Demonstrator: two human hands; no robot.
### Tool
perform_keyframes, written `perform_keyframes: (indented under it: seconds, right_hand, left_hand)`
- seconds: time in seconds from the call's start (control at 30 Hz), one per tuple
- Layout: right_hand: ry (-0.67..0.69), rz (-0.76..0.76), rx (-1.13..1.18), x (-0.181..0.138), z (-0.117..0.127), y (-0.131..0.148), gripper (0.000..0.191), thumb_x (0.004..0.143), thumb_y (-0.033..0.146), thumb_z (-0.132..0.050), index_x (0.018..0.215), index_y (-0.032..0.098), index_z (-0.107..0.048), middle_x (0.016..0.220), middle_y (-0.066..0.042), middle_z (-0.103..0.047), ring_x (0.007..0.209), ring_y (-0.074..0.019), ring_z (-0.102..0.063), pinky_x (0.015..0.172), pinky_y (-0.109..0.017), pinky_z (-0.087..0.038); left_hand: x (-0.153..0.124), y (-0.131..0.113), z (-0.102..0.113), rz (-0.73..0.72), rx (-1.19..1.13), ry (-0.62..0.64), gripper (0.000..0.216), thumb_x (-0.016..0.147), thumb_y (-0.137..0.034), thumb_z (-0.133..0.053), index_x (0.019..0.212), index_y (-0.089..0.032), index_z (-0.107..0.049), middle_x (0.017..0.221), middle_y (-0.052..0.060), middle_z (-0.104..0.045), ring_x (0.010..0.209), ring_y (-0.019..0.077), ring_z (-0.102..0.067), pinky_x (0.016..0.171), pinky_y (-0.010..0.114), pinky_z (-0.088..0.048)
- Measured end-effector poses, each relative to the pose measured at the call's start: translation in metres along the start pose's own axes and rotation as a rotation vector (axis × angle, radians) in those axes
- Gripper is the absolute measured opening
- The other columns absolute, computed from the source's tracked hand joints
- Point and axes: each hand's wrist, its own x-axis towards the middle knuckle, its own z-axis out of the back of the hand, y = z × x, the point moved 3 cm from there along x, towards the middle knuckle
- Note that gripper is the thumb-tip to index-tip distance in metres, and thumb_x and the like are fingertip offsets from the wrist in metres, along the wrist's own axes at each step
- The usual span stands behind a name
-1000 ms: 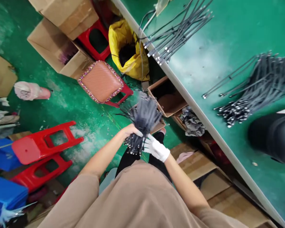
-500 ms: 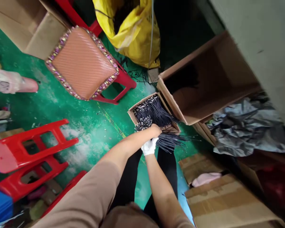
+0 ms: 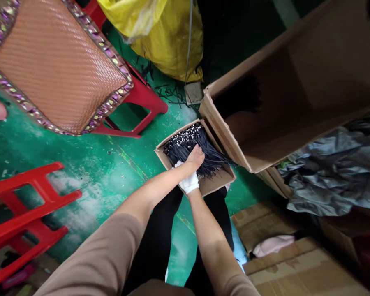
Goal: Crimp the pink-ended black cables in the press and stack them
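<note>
Left hand: we see the left hand (image 3: pixel 195 158) has no glove on it.
Right hand: we see the right hand (image 3: pixel 188 183) is wearing one white cloth glove.
Sleeves: we see the left sleeve (image 3: pixel 92 255) and the right sleeve (image 3: pixel 226 273) are light tan, loose and soft, and they leave the forearms bare.
Legs: we see black trousers (image 3: pixel 156 234), plain, with no marking we can find.

A factory workshop (green painted floor (image 3: pixel 89 172), cardboard cartons (image 3: pixel 296 102)).
</note>
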Motion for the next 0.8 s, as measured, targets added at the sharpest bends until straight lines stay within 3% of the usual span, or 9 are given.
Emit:
perform_keyframes:
  seconds: [0.07, 0.13, 0.27, 0.43, 0.57, 0.8]
  right_hand:
    - [-0.017, -0.03, 0.015, -0.028, 0.011, -0.003, 0.04, 0.096, 0.051, -0.055, 0.122, 0.021, -0.065, 0.13, -0.01, -0.066, 0.119, -0.0239, -0.063, 0.101, -0.044, -0.052]
    - [-0.071, -0.077, 0.077, -0.062, 0.027, -0.008, 0.04, 0.097, 0.053, -0.051, 0.117, 0.023, -0.066, 0.13, -0.008, -0.068, 0.121, -0.0223, -0.063, 0.103, -0.041, -0.052]
    - [-0.347, -0.108, 0.153, -0.137, 0.07, -0.017, 0.031, 0.098, 0.046, -0.052, 0.111, 0.023, -0.065, 0.131, -0.008, -0.067, 0.114, -0.021, -0.068, 0.104, -0.043, -0.053]
    - [-0.496, -0.018, 0.076, -0.219, 0.097, -0.027, 0.027, 0.09, 0.039, -0.065, 0.112, 0.024, -0.064, 0.126, -0.007, -0.07, 0.115, -0.0234, -0.069, 0.106, -0.047, -0.053]
    - [-0.52, 0.026, 0.016, -0.258, 0.088, -0.052, 0.031, 0.081, 0.038, -0.074, 0.107, 0.025, -0.065, 0.12, -0.008, -0.073, 0.115, -0.0252, -0.069, 0.104, -0.045, -0.055]
    - [-0.34, -0.073, -0.274, -0.287, 0.044, -0.115, 0.062, 0.065, 0.043, -0.089, 0.117, 0.021, -0.062, 0.117, -0.01, -0.073, 0.101, -0.0264, -0.074, 0.099, -0.046, -0.056]
  left_hand:
    - [-0.035, -0.005, 0.005, 0.032, -0.003, -0.002, 0.055, 0.091, -0.004, -0.033, 0.143, -0.006, -0.05, 0.159, 0.024, -0.037, 0.153, 0.0353, -0.021, 0.123, 0.062, -0.009]
    - [-0.081, -0.005, 0.007, 0.067, -0.025, 0.022, 0.054, 0.091, -0.004, -0.036, 0.143, -0.009, -0.049, 0.156, 0.024, -0.041, 0.149, 0.0347, -0.031, 0.122, 0.059, -0.019]
    - [-0.186, 0.003, -0.004, 0.172, -0.112, 0.135, 0.054, 0.086, -0.005, -0.046, 0.139, -0.013, -0.052, 0.137, 0.022, -0.06, 0.128, 0.0323, -0.058, 0.11, 0.047, -0.042]
    - [-0.304, 0.011, -0.031, 0.321, -0.278, 0.188, 0.051, 0.093, -0.017, -0.047, 0.144, -0.014, -0.045, 0.142, 0.022, -0.058, 0.13, 0.0308, -0.058, 0.108, 0.042, -0.044]
    - [-0.364, 0.018, -0.047, 0.443, -0.425, 0.16, 0.046, 0.095, -0.02, -0.046, 0.141, -0.014, -0.045, 0.148, 0.02, -0.054, 0.138, 0.0265, -0.052, 0.112, 0.036, -0.039]
    - [-0.428, 0.039, -0.076, 0.666, -0.653, -0.012, 0.034, 0.098, -0.025, -0.047, 0.13, -0.014, -0.048, 0.135, 0.02, -0.064, 0.128, 0.0266, -0.061, 0.107, 0.034, -0.043]
